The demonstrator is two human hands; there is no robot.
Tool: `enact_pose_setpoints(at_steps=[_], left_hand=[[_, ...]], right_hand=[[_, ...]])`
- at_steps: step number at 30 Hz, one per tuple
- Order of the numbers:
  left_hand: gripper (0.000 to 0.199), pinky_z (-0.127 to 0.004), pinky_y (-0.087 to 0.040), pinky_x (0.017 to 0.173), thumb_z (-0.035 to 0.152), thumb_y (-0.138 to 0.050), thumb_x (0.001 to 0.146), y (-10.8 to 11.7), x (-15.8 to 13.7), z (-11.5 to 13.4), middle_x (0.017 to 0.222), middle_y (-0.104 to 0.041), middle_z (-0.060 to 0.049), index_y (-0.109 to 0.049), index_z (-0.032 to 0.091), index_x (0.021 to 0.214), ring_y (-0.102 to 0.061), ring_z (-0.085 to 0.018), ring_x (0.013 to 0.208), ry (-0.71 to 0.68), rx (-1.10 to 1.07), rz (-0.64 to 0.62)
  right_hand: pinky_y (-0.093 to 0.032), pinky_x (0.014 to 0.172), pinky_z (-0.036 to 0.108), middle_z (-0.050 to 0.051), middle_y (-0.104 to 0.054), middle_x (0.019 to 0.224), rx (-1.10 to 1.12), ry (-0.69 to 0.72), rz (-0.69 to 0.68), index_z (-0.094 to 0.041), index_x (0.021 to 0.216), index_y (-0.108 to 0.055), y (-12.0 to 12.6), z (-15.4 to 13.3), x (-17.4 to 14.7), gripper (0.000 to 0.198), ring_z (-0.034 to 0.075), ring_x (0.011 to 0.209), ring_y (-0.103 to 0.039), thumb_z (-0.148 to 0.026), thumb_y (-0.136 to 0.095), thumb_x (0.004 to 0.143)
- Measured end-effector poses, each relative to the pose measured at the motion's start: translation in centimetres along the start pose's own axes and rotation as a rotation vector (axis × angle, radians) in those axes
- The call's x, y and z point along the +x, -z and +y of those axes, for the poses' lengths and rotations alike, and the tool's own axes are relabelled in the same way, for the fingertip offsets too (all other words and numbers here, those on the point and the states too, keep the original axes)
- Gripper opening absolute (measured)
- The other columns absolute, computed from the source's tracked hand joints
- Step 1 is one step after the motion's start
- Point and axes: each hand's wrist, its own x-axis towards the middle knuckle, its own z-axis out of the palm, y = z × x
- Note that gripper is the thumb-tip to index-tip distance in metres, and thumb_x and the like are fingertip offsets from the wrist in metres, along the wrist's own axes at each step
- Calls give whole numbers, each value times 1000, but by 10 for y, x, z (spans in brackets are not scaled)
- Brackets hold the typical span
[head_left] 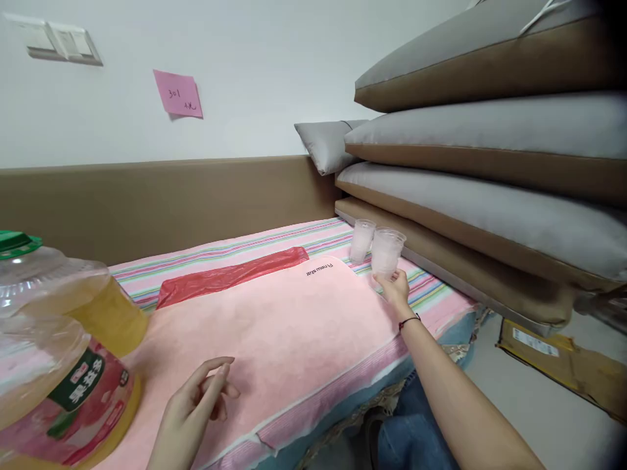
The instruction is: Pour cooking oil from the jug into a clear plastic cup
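Observation:
My right hand (396, 290) is closed around the lower part of a frosted clear plastic cup (388, 249), at the far right of the cloth. Whether it is a single cup or a nested stack, I cannot tell. Just left of it, a second plastic cup (362, 240) stands upright on the striped cloth. Over the pink towel (284, 326) hovers my left hand (198, 398), empty, its fingers loosely bent and apart. To its left are large clear jugs of yellow drink: a nearer jug (78, 418) with a pink label and a farther jug (115, 307) partly behind it.
A folded red plastic bag (230, 277) lies along the towel's far edge. Thick grey-and-brown cushions (480, 189) are stacked on the right. Behind runs a brown padded board (147, 209) below the white wall. A flattened cardboard box (558, 365) lies on the floor at right.

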Motion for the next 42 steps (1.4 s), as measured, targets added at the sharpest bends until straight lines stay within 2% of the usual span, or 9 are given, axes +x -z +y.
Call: enact_pose_setpoints(at_steps=[4, 8, 11, 14, 19, 22, 29, 36, 42], left_hand=[[63, -29, -50, 50, 74, -66, 73, -2, -1, 5, 67, -70, -3, -68, 19, 103, -57, -17, 49, -6, -7, -3], [53, -32, -55, 64, 68, -68, 73, -11, 3, 18, 80, -74, -7, -71, 19, 95, -68, -23, 70, -57, 42, -3], [42, -37, -55, 84, 59, -67, 77, -27, 11, 44, 107, -74, -11, -72, 20, 92, -69, -29, 102, -133, 64, 12], [39, -42, -51, 96, 53, -68, 78, -47, 26, 85, 119, -70, -11, -68, 22, 101, -65, -29, 112, -261, 11, 19], [81, -51, -40, 109, 43, -87, 63, -76, 55, 147, 141, -55, -18, -47, 24, 131, -50, -33, 136, -328, -85, -32], [97, -53, -40, 109, 37, -92, 59, -85, 62, 164, 137, -57, -23, -38, 21, 138, -51, -36, 133, -234, -136, -49], [87, -52, -38, 110, 30, -88, 67, -90, 59, 173, 132, -62, -21, -36, 20, 136, -56, -32, 129, -220, -177, 41], [78, -50, -42, 109, 29, -87, 66, -62, 59, 194, 132, -66, -19, -37, 21, 126, -61, -29, 126, -371, -478, 154], [81, -53, -40, 110, 39, -89, 63, -33, 54, 150, 132, -66, -16, -41, 23, 125, -60, -30, 126, -348, -407, 251]], right_hand=[[-48, 96, 42, 9, -64, 111, 60, 65, -68, -22, 103, -51, 3, -25, -8, 67, 28, 105, -61, -47, -82, 49], [-52, 94, 42, 11, -66, 112, 151, 114, -312, -20, 104, -54, 0, -51, -41, 69, 28, 104, -65, -50, -85, 50], [-55, 91, 41, 10, -68, 110, 205, 112, -534, -21, 103, -57, -9, -64, -82, 65, 28, 101, -67, -47, -89, 52], [-55, 93, 39, 10, -68, 113, 296, 57, -756, -22, 106, -57, -18, -72, -123, 63, 27, 106, -67, -45, -90, 57], [-54, 94, 40, 10, -68, 113, 305, -25, -946, -22, 105, -57, -27, -75, -163, 61, 28, 108, -67, -43, -90, 59], [-54, 94, 41, 9, -68, 112, 293, -1, -958, -22, 106, -57, -29, -75, -170, 62, 28, 107, -67, -42, -90, 58], [-54, 91, 39, 9, -69, 112, 297, 42, -967, -22, 106, -57, -28, -76, -173, 57, 27, 106, -67, -41, -87, 62], [-54, 91, 39, 10, -68, 110, 290, 30, -917, -21, 105, -56, -29, -69, -162, 62, 27, 105, -67, -45, -89, 57], [-54, 90, 43, 11, -68, 110, 245, 124, -639, -21, 102, -54, -18, -69, -109, 66, 30, 104, -66, -53, -84, 54]])
